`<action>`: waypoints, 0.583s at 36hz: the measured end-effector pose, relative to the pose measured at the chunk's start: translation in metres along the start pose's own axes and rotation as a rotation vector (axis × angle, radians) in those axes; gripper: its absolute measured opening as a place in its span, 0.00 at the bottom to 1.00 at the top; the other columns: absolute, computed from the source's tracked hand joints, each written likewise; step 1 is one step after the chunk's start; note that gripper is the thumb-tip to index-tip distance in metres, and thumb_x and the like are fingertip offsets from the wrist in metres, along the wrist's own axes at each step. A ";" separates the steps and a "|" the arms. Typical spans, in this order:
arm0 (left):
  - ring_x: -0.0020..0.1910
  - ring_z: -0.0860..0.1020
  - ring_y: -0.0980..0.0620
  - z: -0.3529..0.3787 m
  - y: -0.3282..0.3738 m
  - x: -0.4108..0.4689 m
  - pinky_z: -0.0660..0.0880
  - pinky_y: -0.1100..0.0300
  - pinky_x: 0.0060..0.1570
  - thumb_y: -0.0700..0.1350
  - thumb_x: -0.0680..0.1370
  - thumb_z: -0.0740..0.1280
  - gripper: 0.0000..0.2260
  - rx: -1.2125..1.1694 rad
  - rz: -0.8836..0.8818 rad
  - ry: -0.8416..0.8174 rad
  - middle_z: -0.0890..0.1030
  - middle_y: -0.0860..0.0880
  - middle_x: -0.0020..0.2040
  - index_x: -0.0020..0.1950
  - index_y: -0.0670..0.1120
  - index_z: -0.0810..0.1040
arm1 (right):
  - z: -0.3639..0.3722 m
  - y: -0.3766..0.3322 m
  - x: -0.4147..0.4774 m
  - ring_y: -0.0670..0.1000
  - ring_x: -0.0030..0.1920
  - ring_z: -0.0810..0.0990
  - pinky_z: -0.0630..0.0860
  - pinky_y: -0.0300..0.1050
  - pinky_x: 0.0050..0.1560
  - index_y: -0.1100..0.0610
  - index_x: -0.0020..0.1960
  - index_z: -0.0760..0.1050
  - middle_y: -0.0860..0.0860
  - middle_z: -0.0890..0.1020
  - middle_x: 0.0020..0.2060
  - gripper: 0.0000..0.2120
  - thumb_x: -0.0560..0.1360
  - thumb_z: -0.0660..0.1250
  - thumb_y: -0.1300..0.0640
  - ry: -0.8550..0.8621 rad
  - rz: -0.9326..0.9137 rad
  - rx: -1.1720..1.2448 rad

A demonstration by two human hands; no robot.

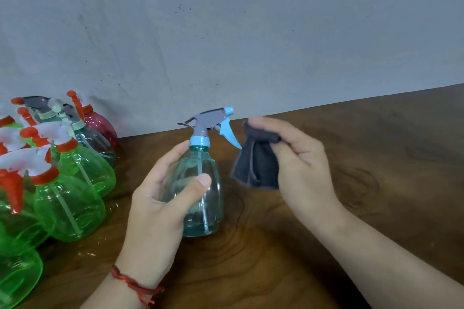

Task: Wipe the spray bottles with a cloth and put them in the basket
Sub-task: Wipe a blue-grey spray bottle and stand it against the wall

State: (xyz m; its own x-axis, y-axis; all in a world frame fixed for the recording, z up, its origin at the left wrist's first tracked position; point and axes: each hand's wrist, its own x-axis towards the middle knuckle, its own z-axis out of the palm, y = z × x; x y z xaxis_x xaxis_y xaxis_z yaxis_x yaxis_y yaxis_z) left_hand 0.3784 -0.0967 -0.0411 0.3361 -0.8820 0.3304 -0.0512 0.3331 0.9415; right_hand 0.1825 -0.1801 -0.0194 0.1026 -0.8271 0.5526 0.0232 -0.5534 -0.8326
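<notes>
Bottle [203, 190] in left hand [160, 206], cloth [256, 165] in right hand [298, 158].

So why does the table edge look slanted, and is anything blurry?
Head view: the wide-angle lens tilts and bends the table edge; light is soft and even, with only faint shadow beneath the teal bottle; the right hand and cloth look slightly smeared; the green bottles at left are cropped.
</notes>
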 end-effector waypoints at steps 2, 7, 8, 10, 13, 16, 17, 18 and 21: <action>0.66 0.83 0.48 0.001 0.000 -0.002 0.79 0.44 0.65 0.47 0.73 0.79 0.27 0.021 0.029 -0.031 0.84 0.51 0.67 0.72 0.57 0.81 | 0.000 -0.004 0.003 0.41 0.66 0.80 0.79 0.38 0.63 0.47 0.64 0.83 0.39 0.84 0.62 0.22 0.85 0.58 0.68 0.051 0.056 0.071; 0.68 0.82 0.48 0.006 -0.001 -0.006 0.80 0.42 0.65 0.53 0.71 0.78 0.30 0.028 0.052 -0.043 0.83 0.51 0.69 0.74 0.57 0.79 | 0.014 0.002 -0.006 0.41 0.67 0.79 0.77 0.36 0.65 0.47 0.65 0.84 0.39 0.82 0.63 0.22 0.84 0.61 0.69 -0.082 0.055 -0.030; 0.68 0.82 0.48 0.005 -0.001 -0.005 0.79 0.41 0.65 0.53 0.71 0.78 0.30 0.026 0.054 -0.030 0.83 0.52 0.69 0.73 0.58 0.79 | 0.014 0.004 -0.007 0.42 0.66 0.79 0.78 0.36 0.63 0.47 0.65 0.84 0.39 0.83 0.62 0.21 0.84 0.62 0.68 -0.098 0.072 -0.025; 0.69 0.81 0.47 0.002 -0.001 -0.003 0.78 0.39 0.67 0.54 0.71 0.78 0.30 0.017 0.053 -0.010 0.83 0.52 0.69 0.73 0.58 0.79 | 0.009 0.004 -0.005 0.44 0.64 0.81 0.80 0.40 0.62 0.47 0.62 0.85 0.40 0.85 0.59 0.20 0.85 0.63 0.67 -0.109 0.108 0.006; 0.69 0.81 0.48 0.003 0.001 -0.003 0.77 0.37 0.68 0.54 0.71 0.78 0.30 0.021 0.063 -0.018 0.82 0.52 0.70 0.73 0.58 0.79 | 0.003 0.001 -0.001 0.45 0.63 0.83 0.81 0.44 0.62 0.49 0.62 0.85 0.41 0.86 0.58 0.18 0.84 0.63 0.67 -0.038 0.100 0.047; 0.69 0.81 0.48 0.007 0.001 -0.007 0.78 0.39 0.67 0.54 0.71 0.77 0.31 0.058 0.071 -0.040 0.83 0.52 0.70 0.74 0.57 0.78 | 0.007 0.000 -0.004 0.42 0.64 0.81 0.80 0.38 0.63 0.49 0.63 0.85 0.40 0.85 0.60 0.18 0.84 0.63 0.67 -0.048 0.087 0.058; 0.69 0.81 0.48 0.007 0.001 -0.008 0.78 0.40 0.67 0.54 0.72 0.77 0.30 0.066 0.077 -0.035 0.83 0.53 0.69 0.74 0.58 0.78 | 0.009 0.000 -0.006 0.42 0.65 0.81 0.79 0.37 0.62 0.48 0.63 0.85 0.39 0.85 0.60 0.19 0.84 0.63 0.67 -0.064 0.089 0.051; 0.69 0.81 0.49 0.008 0.001 -0.009 0.78 0.41 0.67 0.53 0.72 0.78 0.29 0.072 0.080 -0.029 0.83 0.54 0.69 0.74 0.59 0.78 | 0.010 0.000 -0.007 0.41 0.65 0.81 0.79 0.36 0.62 0.48 0.63 0.85 0.38 0.85 0.60 0.20 0.84 0.63 0.68 -0.073 0.097 0.049; 0.67 0.82 0.49 0.011 -0.001 -0.011 0.79 0.41 0.66 0.48 0.74 0.77 0.27 0.078 0.078 -0.008 0.83 0.55 0.68 0.72 0.60 0.79 | 0.013 0.001 -0.007 0.42 0.66 0.81 0.79 0.39 0.65 0.48 0.62 0.86 0.39 0.85 0.61 0.22 0.83 0.62 0.70 -0.066 0.105 0.078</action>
State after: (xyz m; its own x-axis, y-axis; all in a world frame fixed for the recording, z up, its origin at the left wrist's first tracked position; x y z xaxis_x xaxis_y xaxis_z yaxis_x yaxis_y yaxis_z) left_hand 0.3646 -0.0913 -0.0445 0.3204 -0.8571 0.4033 -0.1499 0.3745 0.9150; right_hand 0.1942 -0.1737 -0.0244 0.1738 -0.8701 0.4612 0.0857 -0.4531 -0.8873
